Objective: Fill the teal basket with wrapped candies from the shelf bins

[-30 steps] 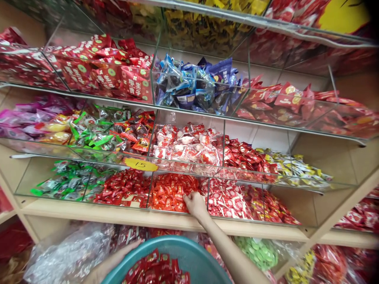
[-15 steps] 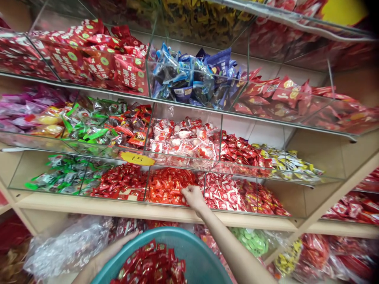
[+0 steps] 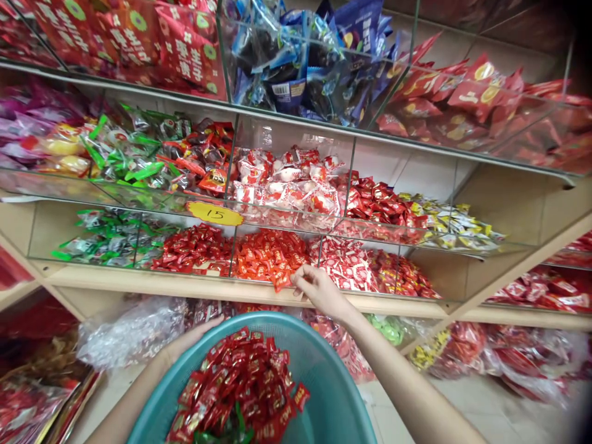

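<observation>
My right hand [image 3: 317, 288] is closed in a pinch on a small orange-red wrapped candy [image 3: 281, 279], just in front of the bottom shelf. Behind it lies a compartment of matching orange-red candies [image 3: 263, 250]. My left hand [image 3: 197, 336] lies against the left rim of a teal plastic basket [image 3: 330, 364] and holds it up; some of its fingers are hidden behind the rim. In the basket is a heap of dark red wrapped candies [image 3: 235, 376], with a green-wrapped piece [image 3: 231, 425] near the bottom of the view.
Glass-fronted shelves [image 3: 296, 216] of wrapped sweets rise in tiers, split by clear dividers. A yellow tag [image 3: 215, 213] marked 15 hangs at the left centre. Below the wooden ledge [image 3: 139, 283] sit clear plastic bags [image 3: 132, 330] and bagged sweets [image 3: 462, 348] on a tiled floor.
My right hand has drawn back from the orange-red candies with one showing at its fingertips. The view has tipped downward, so more of the basket shows.
</observation>
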`<state>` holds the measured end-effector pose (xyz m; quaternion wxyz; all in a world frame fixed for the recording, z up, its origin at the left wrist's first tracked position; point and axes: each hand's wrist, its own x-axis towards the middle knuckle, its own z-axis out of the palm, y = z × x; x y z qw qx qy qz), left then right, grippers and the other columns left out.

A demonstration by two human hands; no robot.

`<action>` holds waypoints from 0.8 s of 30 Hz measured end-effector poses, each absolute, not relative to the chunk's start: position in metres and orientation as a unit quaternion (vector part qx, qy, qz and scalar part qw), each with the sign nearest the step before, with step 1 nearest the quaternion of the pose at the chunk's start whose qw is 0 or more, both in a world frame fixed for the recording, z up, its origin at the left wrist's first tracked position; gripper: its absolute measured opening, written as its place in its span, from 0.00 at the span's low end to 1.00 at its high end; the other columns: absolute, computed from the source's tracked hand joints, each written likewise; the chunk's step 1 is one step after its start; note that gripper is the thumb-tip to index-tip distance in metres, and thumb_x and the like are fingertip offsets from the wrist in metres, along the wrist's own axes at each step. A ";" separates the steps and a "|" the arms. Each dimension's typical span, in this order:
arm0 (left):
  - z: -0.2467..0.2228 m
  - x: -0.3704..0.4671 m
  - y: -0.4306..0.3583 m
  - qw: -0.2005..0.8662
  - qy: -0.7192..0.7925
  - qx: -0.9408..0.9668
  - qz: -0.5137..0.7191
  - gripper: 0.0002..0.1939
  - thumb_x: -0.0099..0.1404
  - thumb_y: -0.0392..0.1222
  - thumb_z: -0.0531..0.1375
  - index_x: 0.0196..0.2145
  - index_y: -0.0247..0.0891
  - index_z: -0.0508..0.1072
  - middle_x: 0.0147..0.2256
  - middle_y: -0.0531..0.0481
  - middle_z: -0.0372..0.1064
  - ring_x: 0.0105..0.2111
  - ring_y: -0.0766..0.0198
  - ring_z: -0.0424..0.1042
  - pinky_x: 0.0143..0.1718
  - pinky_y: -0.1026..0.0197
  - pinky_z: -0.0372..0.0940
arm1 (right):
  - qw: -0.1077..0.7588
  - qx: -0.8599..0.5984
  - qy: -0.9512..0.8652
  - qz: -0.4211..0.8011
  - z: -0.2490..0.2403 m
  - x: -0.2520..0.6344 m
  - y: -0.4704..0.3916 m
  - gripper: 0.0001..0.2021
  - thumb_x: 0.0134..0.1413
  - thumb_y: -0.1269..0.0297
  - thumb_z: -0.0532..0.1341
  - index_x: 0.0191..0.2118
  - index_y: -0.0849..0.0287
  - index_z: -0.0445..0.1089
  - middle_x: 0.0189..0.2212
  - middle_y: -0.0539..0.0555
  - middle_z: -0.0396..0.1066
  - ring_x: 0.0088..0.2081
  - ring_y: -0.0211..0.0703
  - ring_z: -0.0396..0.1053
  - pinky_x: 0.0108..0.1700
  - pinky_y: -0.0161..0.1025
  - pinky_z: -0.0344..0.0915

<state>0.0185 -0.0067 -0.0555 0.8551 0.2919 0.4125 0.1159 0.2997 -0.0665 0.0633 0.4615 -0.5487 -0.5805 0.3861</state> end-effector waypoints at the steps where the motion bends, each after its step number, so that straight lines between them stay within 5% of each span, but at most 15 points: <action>1: -0.057 0.018 -0.006 0.867 0.394 0.287 0.098 0.26 0.53 0.53 0.64 0.45 0.33 0.74 0.39 0.45 0.77 0.44 0.52 0.73 0.48 0.58 0.65 | 0.442 -0.548 -0.582 0.407 0.058 0.299 -0.075 0.10 0.48 0.58 0.59 0.25 0.58 0.62 0.19 0.47 0.68 0.21 0.34 0.66 0.24 0.31 0.63; 9: -0.061 0.015 -0.006 0.873 0.391 0.274 0.097 0.27 0.53 0.53 0.64 0.44 0.29 0.74 0.33 0.47 0.78 0.33 0.56 0.77 0.44 0.59 0.68 | 0.248 -0.620 -0.523 0.530 -0.023 0.294 -0.130 0.05 0.37 0.73 0.55 0.18 0.59 0.61 0.14 0.45 0.67 0.19 0.36 0.68 0.22 0.30 0.62; 14: -0.061 0.017 -0.006 0.872 0.389 0.282 0.090 0.29 0.56 0.56 0.61 0.46 0.27 0.73 0.34 0.46 0.78 0.34 0.58 0.76 0.46 0.59 0.67 | 0.153 -0.663 -0.556 0.477 -0.047 0.299 -0.144 0.08 0.38 0.77 0.52 0.16 0.58 0.57 0.11 0.43 0.62 0.20 0.37 0.68 0.21 0.29 0.59; 19: -0.059 0.018 -0.005 0.867 0.400 0.281 0.096 0.30 0.53 0.55 0.63 0.46 0.29 0.73 0.37 0.47 0.78 0.37 0.58 0.76 0.48 0.61 0.65 | 0.082 -0.703 -0.643 0.292 -0.055 0.298 -0.146 0.09 0.35 0.79 0.55 0.18 0.58 0.58 0.20 0.50 0.69 0.29 0.40 0.69 0.29 0.31 0.60; 24: -0.057 0.017 -0.006 0.862 0.407 0.284 0.097 0.28 0.53 0.54 0.63 0.43 0.27 0.74 0.34 0.46 0.78 0.33 0.57 0.76 0.46 0.59 0.67 | 0.076 -0.667 -0.617 0.411 -0.065 0.297 -0.143 0.11 0.39 0.80 0.53 0.16 0.58 0.55 0.14 0.47 0.63 0.22 0.38 0.67 0.23 0.31 0.59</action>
